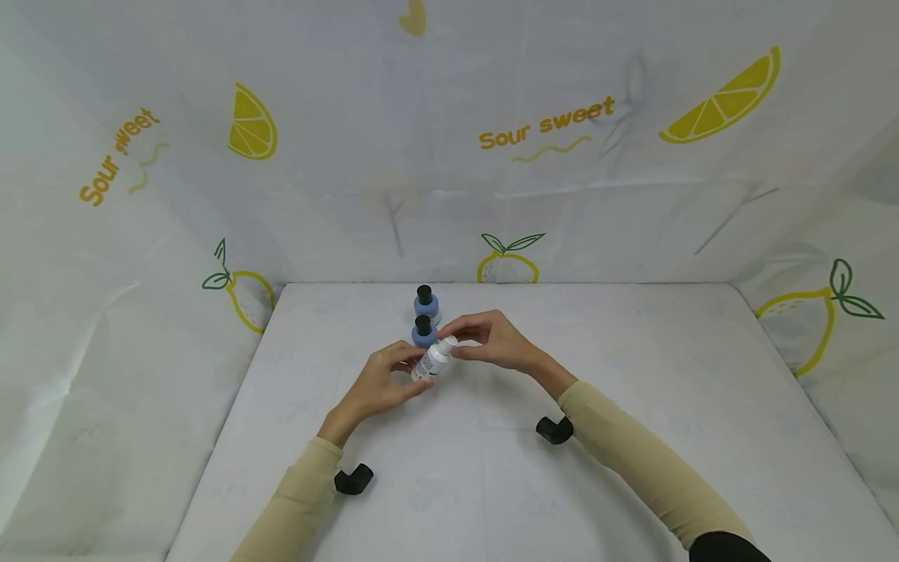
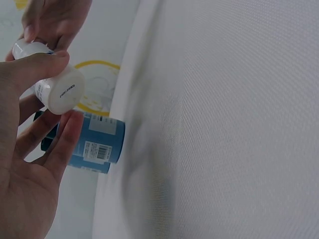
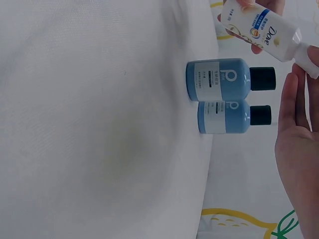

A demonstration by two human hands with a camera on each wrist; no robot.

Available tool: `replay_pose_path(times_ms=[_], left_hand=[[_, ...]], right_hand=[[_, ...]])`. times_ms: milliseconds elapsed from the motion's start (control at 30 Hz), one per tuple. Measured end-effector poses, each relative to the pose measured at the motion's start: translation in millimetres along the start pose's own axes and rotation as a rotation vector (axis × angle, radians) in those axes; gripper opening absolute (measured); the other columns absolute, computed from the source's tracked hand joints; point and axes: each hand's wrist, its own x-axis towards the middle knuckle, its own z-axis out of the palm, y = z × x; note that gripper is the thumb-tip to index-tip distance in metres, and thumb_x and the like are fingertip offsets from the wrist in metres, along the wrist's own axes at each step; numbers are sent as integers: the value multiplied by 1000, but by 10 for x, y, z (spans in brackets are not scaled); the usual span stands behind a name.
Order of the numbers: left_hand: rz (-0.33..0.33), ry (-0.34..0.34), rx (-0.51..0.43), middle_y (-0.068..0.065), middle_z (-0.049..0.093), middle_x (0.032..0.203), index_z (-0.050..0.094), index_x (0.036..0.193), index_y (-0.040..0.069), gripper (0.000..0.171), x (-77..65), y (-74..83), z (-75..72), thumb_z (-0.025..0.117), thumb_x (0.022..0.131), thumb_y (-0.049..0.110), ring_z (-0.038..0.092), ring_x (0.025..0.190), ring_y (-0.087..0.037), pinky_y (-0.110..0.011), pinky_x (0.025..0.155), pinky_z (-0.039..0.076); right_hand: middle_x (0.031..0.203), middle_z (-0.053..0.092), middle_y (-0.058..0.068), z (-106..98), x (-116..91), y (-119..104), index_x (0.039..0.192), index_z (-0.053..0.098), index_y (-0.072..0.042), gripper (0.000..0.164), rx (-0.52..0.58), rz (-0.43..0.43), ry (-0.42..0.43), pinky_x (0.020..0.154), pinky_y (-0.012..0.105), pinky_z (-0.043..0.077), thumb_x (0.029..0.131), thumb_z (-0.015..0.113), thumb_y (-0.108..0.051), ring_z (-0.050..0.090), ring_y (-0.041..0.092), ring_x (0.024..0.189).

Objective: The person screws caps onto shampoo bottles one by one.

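A small white Dove bottle [image 1: 430, 364] is held tilted above the table between both hands. My left hand [image 1: 382, 382] grips its body near the base, with the thumb on one side and fingers on the other. At the other end, my right hand [image 1: 497, 342] pinches the white cap [image 3: 305, 59] between thumb and fingers. Just behind the hands stand two blue bottles with black caps, the nearer blue bottle [image 3: 219, 79] and the farther blue bottle [image 3: 227, 117], both upright. In the left wrist view the white bottle's printed base [image 2: 67, 92] faces the camera.
A white cloth covers the table [image 1: 485, 468]. Behind it rises a white sheet [image 1: 393, 156] printed with lemons and lettering. Black wrist pieces [image 1: 353, 479] jut out from both sleeves.
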Motion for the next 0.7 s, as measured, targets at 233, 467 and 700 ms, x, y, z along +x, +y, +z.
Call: replay_pose_path(times_ms=[233, 467, 700], left_hand=[[-6, -3, 9, -6, 75, 114, 76, 130, 4, 46, 1, 8, -9, 92, 88, 17, 70, 102, -17, -31, 94, 69], [6, 4, 1, -6, 75, 112, 77, 128, 5, 45, 15, -3, -9, 92, 87, 17, 70, 100, -15, -31, 92, 69], [10, 6, -9, -6, 74, 110, 77, 127, 5, 44, 11, -2, -2, 93, 86, 15, 69, 99, -14, -29, 91, 69]], right_hand=[[127, 76, 25, 43, -1, 2, 124, 77, 2, 32, -50, 27, 56, 106, 27, 64, 92, 82, 3, 74, 8, 114], [113, 77, 20, 73, 3, -5, 114, 76, 4, 27, -69, 52, 129, 93, 20, 65, 89, 85, 2, 71, 8, 96], [100, 72, 14, 124, 31, 9, 103, 71, 1, 23, -87, 86, 167, 83, 18, 63, 88, 87, -3, 67, 7, 86]])
